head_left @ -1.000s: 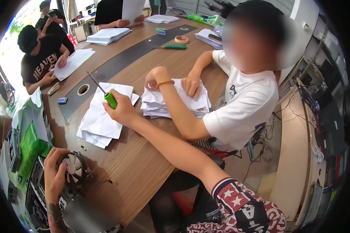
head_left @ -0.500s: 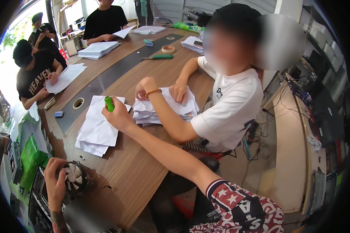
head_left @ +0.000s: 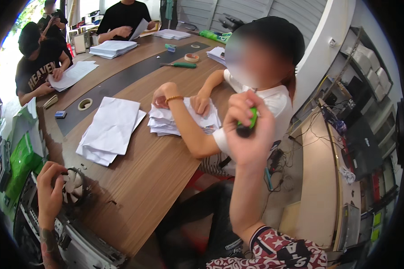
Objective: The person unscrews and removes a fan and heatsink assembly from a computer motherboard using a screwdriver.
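Tilted up and away, a screwdriver (head_left: 253,117) is clamped in the raised right hand (head_left: 258,138), well right of the fan (head_left: 73,185) at the table's (head_left: 143,188) left side, where the nearer left hand (head_left: 52,186) curls against it, grip impossible to tell.

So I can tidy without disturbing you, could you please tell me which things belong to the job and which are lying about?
Job in hand: cooling fan, at the left hand; green-handled screwdriver, held in the right hand; metal case near the fan.

Apparently lying about: cream tape roll; tan tape roll; green-handled tool.
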`<move>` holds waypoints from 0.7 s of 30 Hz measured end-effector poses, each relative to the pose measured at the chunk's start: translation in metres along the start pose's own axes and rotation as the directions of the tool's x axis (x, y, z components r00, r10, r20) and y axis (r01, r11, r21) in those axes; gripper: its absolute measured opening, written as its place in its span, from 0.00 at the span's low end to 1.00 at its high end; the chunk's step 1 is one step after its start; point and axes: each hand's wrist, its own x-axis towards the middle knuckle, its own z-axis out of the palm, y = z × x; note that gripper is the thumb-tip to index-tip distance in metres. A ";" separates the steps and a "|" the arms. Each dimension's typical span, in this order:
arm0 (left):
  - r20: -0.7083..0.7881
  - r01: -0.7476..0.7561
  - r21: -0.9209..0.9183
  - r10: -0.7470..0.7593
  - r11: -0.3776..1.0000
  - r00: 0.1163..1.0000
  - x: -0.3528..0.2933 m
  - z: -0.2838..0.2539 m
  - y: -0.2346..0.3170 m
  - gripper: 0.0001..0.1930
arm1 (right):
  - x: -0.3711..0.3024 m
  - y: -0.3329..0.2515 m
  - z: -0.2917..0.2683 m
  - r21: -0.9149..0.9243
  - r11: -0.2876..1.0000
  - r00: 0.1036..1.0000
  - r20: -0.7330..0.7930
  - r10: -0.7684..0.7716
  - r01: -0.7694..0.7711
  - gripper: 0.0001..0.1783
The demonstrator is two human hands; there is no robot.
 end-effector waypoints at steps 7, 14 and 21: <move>0.020 -0.046 0.083 0.045 0.995 0.999 -0.002 -0.002 0.004 0.06 | -0.008 0.021 0.002 -0.085 0.994 0.998 -0.022 0.064 -0.065 0.09; 0.051 -0.035 0.086 0.031 0.996 0.998 -0.002 0.004 0.004 0.06 | 0.019 0.136 -0.107 -0.932 0.093 0.927 0.360 0.104 0.351 0.10; 0.032 -0.075 0.120 0.072 0.990 0.997 -0.003 0.002 0.003 0.06 | 0.056 0.162 -0.168 -0.679 -0.309 0.744 0.572 0.346 0.666 0.13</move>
